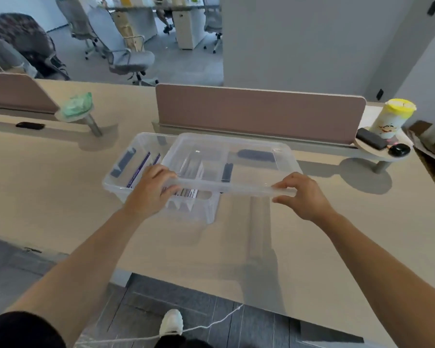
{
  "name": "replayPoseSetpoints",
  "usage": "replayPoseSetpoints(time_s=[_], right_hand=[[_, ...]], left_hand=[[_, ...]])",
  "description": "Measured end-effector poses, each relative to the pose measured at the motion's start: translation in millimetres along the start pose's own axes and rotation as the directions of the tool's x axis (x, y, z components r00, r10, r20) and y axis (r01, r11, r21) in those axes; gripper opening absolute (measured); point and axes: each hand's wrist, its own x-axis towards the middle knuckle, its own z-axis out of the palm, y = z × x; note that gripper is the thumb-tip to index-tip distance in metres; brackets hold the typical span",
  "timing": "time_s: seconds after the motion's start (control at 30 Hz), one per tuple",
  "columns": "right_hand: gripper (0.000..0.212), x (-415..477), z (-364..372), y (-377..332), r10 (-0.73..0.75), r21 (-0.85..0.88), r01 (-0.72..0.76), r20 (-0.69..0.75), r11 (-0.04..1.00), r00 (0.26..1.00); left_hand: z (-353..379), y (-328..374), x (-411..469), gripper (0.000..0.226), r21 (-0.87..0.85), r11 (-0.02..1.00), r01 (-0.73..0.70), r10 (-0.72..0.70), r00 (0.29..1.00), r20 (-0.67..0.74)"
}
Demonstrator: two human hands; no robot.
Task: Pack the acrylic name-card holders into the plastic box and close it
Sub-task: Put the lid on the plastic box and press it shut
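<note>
Head view: the person is holding the clear lid (251, 146) by its near edge, the left grip (153, 188) curling round its left corner and the right grip (305, 194) pinching its right corner. The lid is hanging partly over the plastic box (116, 172), offset to the right. The box is sitting on the tabletop (60, 187), name-card holders (139, 170) standing inside.

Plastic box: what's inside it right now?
Acrylic name-card holders stand inside the plastic box. The lid, gripped by left hand and right hand, partly hides the rest.
</note>
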Motion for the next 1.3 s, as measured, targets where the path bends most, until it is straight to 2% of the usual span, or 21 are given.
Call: replayPoseSetpoints(time_s=[0.1, 0.23, 0.33, 0.53, 0.77, 0.97, 1.13, 1.23, 1.3], right_hand=[[0.031, 23, 42, -32, -0.013, -0.032, 0.013, 0.006, 0.999, 1.0], [0.029, 58, 101, -76, 0.027, -0.063, -0.026, 0.004, 0.998, 1.0], [0.03, 82, 139, -102, 0.09, -0.091, -0.087, 0.028, 0.992, 0.996], [0.029, 84, 201, -135, 0.184, -0.137, -0.177, 0.041, 0.975, 0.982], [0.027, 85, 214, -153, 0.269, -0.125, -0.263, 0.035, 0.957, 0.963], [0.022, 72, 220, -149, 0.284, -0.245, -0.262, 0.059, 0.933, 0.957], [0.019, 68, 216, -147, 0.355, -0.167, -0.342, 0.059, 0.925, 0.933], [0.021, 71, 217, -151, 0.37, -0.194, -0.351, 0.071, 0.916, 0.926], [0.023, 76, 215, -155, 0.388, -0.224, -0.358, 0.106, 0.906, 0.915]], left_hand=[[-10, -53, -17, 0.039, -0.026, 0.999, 0.048, -0.048, 0.999, -0.006], [-19, -127, -27, 0.036, -0.081, 0.995, 0.063, -0.065, 0.998, -0.022], [-24, -182, -30, 0.043, -0.128, 0.987, 0.096, -0.093, 0.995, 0.028], [-12, -255, -34, 0.047, -0.145, 0.986, 0.077, -0.059, 0.99, 0.127], [-11, -286, -27, 0.038, -0.176, 0.984, 0.017, 0.015, 0.984, 0.178], [-14, -284, -27, 0.045, -0.216, 0.976, -0.002, 0.043, 0.982, 0.185], [-9, -280, -24, 0.022, -0.223, 0.975, 0.02, 0.028, 0.977, 0.21], [-9, -281, -25, 0.024, -0.217, 0.976, 0.028, 0.02, 0.977, 0.214], [-11, -281, -22, 0.035, -0.203, 0.977, 0.058, -0.004, 0.967, 0.256]])
